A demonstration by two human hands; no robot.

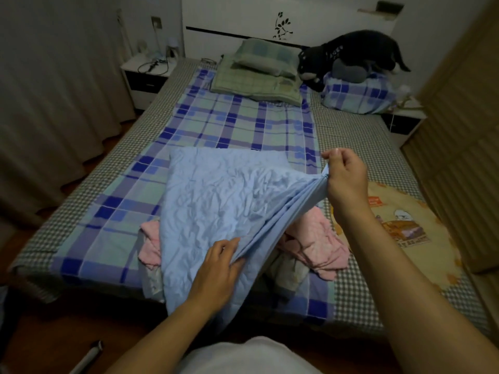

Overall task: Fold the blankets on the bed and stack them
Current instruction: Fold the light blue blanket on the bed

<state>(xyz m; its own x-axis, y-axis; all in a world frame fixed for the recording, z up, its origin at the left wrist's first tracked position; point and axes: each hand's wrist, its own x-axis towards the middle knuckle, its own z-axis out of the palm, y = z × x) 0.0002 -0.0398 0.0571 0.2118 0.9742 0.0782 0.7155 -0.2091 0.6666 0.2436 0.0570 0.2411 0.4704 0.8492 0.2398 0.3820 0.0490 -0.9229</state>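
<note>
Pinching layered edge of crumpled light-blue blanket point(216, 201): left hand point(218, 263), right hand point(345, 171) fingers.

I see a wrinkled light-blue blanket point(216, 201) folded in layers, one edge lifted off the bed. Under it lies a crumpled pink blanket point(316, 244)

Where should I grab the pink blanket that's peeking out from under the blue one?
Probably the bunched pink blanket on its right side, coming from the right. That part lies bare and lumpy, easy to pinch. Its middle is covered by the blue blanket, which both hands hold: left hand, right hand.
</note>
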